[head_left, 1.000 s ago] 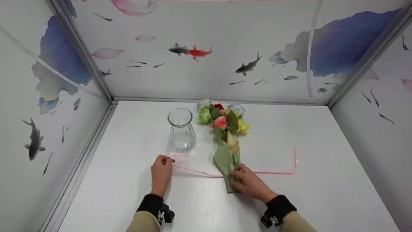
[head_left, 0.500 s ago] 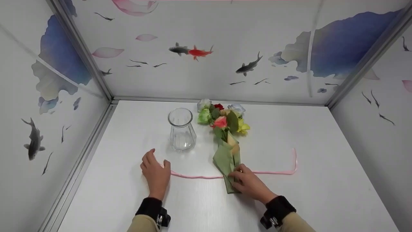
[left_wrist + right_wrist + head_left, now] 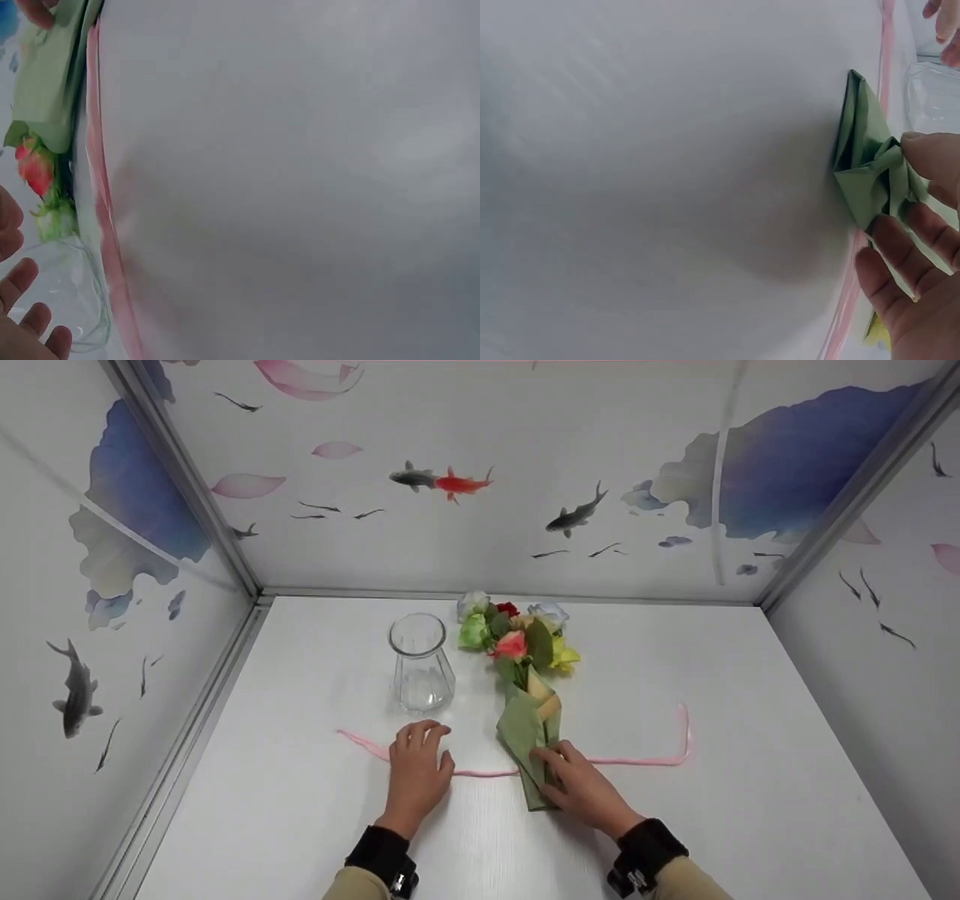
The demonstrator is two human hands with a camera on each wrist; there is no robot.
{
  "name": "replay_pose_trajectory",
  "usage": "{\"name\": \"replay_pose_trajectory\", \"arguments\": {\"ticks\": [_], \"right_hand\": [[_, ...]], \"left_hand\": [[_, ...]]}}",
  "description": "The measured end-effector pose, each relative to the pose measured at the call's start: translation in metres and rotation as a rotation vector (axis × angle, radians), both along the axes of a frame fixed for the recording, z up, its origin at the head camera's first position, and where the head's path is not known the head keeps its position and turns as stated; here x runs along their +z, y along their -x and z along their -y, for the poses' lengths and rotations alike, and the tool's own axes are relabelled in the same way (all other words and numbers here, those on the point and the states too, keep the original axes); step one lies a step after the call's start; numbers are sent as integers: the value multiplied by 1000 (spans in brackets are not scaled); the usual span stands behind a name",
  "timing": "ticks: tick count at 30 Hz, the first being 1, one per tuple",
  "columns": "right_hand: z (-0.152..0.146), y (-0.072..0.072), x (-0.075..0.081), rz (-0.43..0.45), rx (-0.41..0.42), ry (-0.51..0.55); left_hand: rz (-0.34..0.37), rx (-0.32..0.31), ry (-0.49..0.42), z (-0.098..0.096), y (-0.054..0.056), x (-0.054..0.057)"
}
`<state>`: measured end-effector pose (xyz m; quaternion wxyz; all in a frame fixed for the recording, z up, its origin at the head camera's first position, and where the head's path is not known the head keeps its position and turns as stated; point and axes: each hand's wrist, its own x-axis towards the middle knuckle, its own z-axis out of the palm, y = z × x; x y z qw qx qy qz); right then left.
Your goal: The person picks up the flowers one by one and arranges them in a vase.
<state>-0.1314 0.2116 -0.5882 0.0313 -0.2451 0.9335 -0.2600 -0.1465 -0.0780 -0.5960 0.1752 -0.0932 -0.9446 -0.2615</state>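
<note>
A bouquet (image 3: pixel 512 645) of mixed flowers lies on the table, its stems rolled in green wrapping paper (image 3: pixel 519 727). My right hand (image 3: pixel 589 789) holds the lower end of the wrapping, with the thumb and fingers on either side of the green paper (image 3: pixel 866 184) in the right wrist view. A pink ribbon (image 3: pixel 486 773) runs crosswise beneath the wrapped stems and out to both sides. Over its left part is my left hand (image 3: pixel 416 771), fingers spread and nothing held; whether it touches the ribbon I cannot tell.
A clear glass vase (image 3: pixel 424 679) stands upright left of the bouquet, just beyond my left hand. White panels with painted fish enclose the white table (image 3: pixel 675 825) at the back and both sides.
My left hand let go of the ribbon's left end, then moved right toward the bouquet. That end now lies on the table, stretched further left. My right hand has stayed on the wrapping.
</note>
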Motion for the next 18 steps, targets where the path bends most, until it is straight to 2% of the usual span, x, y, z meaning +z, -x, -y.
{"name": "replay_pose_trajectory", "arguments": {"ticks": [4,11,14,18], "right_hand": [[1,-2,1,-57,-24,-11],[4,-4,0,-141,-54,-69],[5,-6,-1,-164,-60,-70],[5,-6,-4,-240,-22,-70]], "left_hand": [[14,-86,0,-12,-4,3],[-97,-213,77,-24,-6,6],[-123,-255,93,-28,-6,8],[-149,-303,98,-32,-7,9]]}}
